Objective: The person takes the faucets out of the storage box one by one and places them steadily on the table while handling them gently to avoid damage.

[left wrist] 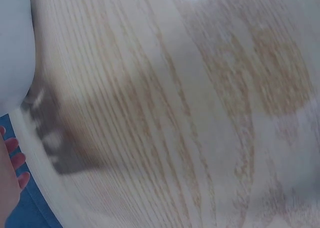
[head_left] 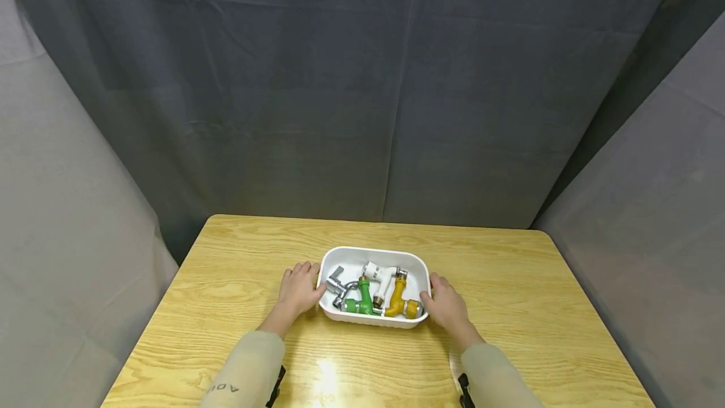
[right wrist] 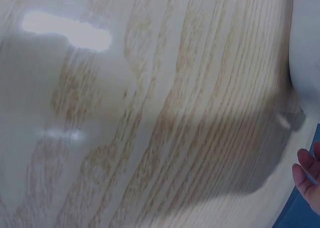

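White rounded-rectangular plastic tub (head_left: 370, 322) w/ green, yellow, white & silver pipe fittings (head_left: 365, 298) sits b/w L hand (head_left: 301, 286) & R hand (head_left: 447, 305), fingers loose, not gripping. Prob. risk: lopsided lift w/ weak hold tips it, fittings slide onto yellow wood-grain table (head_left: 532, 307).

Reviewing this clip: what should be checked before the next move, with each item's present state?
1. Left hand at the left end of the white tray: ok.
2. Right hand at its right end: ok.
3. Firm hold at both ends: cannot tell; contact is partly hidden.
4. Silver tap, green fitting, white fitting and yellow fitting inside the tray: ok.
5. Fittings separated: not ok; they lie crowded together.
6. Tray's underside flat on the table: cannot tell; hidden.
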### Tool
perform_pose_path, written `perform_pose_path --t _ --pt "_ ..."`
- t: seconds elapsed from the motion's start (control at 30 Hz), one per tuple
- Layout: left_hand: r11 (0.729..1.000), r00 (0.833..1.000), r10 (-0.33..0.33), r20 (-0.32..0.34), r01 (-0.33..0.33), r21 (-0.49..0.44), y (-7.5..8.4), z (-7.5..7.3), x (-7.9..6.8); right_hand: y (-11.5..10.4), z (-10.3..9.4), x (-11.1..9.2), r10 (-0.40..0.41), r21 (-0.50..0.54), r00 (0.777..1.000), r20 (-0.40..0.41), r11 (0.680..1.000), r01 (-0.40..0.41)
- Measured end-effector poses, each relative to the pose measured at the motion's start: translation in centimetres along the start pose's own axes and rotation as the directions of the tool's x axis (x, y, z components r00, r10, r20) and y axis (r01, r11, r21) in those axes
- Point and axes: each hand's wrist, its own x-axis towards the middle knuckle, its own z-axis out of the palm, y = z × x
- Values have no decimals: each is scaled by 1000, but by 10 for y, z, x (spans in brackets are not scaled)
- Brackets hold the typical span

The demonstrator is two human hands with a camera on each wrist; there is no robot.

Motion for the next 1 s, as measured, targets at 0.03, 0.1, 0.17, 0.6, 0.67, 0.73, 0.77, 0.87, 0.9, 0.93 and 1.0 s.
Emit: perform_pose_path --t 0.03,0.1,0.17,0.6,0.67,0.73,0.77,0.87,0.9,0.93,1.0 --pt "1000 1000 0 0 0 -1 0 0 0 0 0 0 2 -3 1000 -1 1000 -2" --pt "1000 1000 1 -2 -1 0 0 0 0 1 1 0 2 -9 1000 -1 1000 -2" --pt "1000 1000 2 -7 -2 -3 -1 0 0 1 1 1 1 -13 1000 2 1000 -1" --pt "1000 1000 -16 10 17 -21 -6 -2 -7 -5 5 1 -22 -26 1000 4 999 22" --pt "1000 1000 -19 11 19 -22 -9 -3 -9 -7 6 0 -34 -27 999 -2 999 34" --pt "1000 1000 -20 8 20 -21 -12 -3 -11 -10 7 0 -37 -23 999 -3 999 37" --pt "1000 1000 -21 9 21 -20 -13 -4 -12 -11 7 0 -37 -19 999 -4 999 37" --pt "1000 1000 -16 0 16 -24 -17 -5 -16 -15 9 0 -33 -24 999 0 999 33" --pt "1000 1000 -15 -3 14 -25 -18 -5 -17 -16 9 0 -35 -27 999 4 999 35" --pt "1000 1000 -13 -6 13 -27 -19 -6 -18 -18 10 0 -35 -33 999 8 999 35" --pt "999 1000 -10 -13 10 -32 -22 -7 -20 -21 11 0 -39 -42 999 13 998 39"
